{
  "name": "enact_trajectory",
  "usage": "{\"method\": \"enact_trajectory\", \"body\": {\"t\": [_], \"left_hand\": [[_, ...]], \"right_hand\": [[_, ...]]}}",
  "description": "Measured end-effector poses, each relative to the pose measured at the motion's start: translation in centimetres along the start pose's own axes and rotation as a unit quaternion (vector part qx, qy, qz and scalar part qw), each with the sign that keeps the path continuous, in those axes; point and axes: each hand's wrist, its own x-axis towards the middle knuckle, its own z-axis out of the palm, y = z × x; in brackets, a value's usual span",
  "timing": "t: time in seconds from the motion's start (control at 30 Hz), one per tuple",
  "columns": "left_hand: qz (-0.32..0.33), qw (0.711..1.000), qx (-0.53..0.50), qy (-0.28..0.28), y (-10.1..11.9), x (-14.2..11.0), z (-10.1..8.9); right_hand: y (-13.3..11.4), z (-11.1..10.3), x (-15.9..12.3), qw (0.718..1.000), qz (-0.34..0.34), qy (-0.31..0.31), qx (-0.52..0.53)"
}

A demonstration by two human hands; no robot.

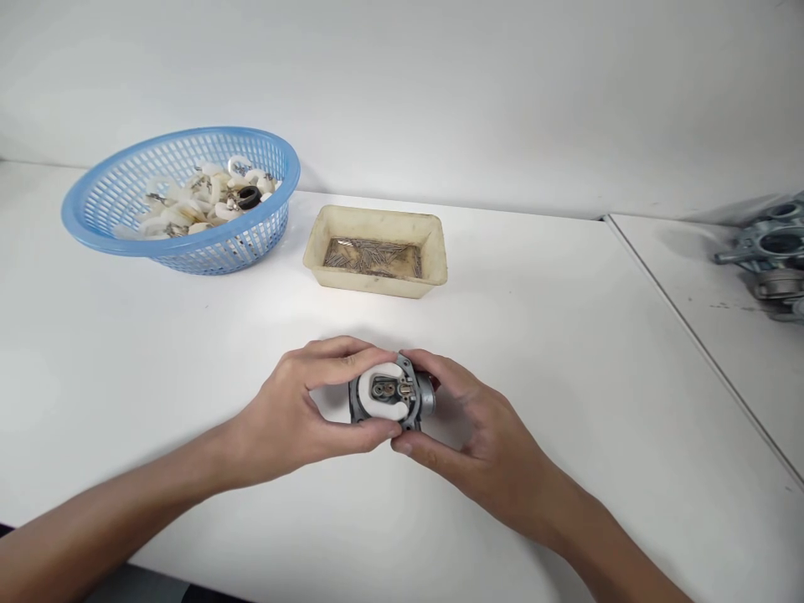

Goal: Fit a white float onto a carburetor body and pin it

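White laminate tabletop [569,394] under a pale wall, a second white panel [709,293] meeting it at a dark seam on the right. Both hands were together near the front of the table, clamped from opposite sides on a small die-cast carburetor body [422,395], which seemed held just above the surface. Left hand [286,414] gripped one side, its fingers reaching across the upper and lower edges. Right hand [481,427] took the other side, thumb running along the lower edge. Grip at the rim probably kept the face open and turned up to view. White C-shaped gasket [394,408] sat on that face, curving around a small metal fitting [384,389]. Farther out, straight ahead, a cream plastic tray [377,283] held a layer of thin metal pins [370,257], its low walls likely there to keep them corralled. Blue perforated plastic basket [81,209] stood to the left of the tray, heaped with white gaskets [188,213] like the seated one, a black rubber ring [249,198] lying among them. Another carburetor [775,247] showed at the right edge of the frame, partly cut off, set well apart from the hands.
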Motion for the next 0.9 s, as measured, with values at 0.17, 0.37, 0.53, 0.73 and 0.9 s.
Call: {"method": "enact_trajectory", "body": {"t": [0.17,0.37,0.53,0.73,0.9], "left_hand": [[-0.008,1.0,0.0,-0.003,0.1,0.0,0.0],[-0.016,1.0,0.0,-0.006,0.3,0.1,-0.1],[-0.022,1.0,0.004,-0.008,0.3,0.1,0.0],[-0.012,0.999,0.035,-0.004,0.4,0.1,0.1],[0.039,0.987,0.071,0.141,2.4,0.1,-4.1]], "right_hand": [[-0.3,-0.1,0.0,1.0,-0.003,-0.005,0.0],[-0.2,-0.1,-0.2,1.0,-0.009,-0.003,-0.004],[0.1,0.1,-0.2,1.0,-0.004,-0.005,-0.005],[-0.2,0.0,-0.1,1.0,0.001,-0.01,0.004],[-0.5,-0.1,-0.2,1.0,0.012,-0.017,0.01]]}}
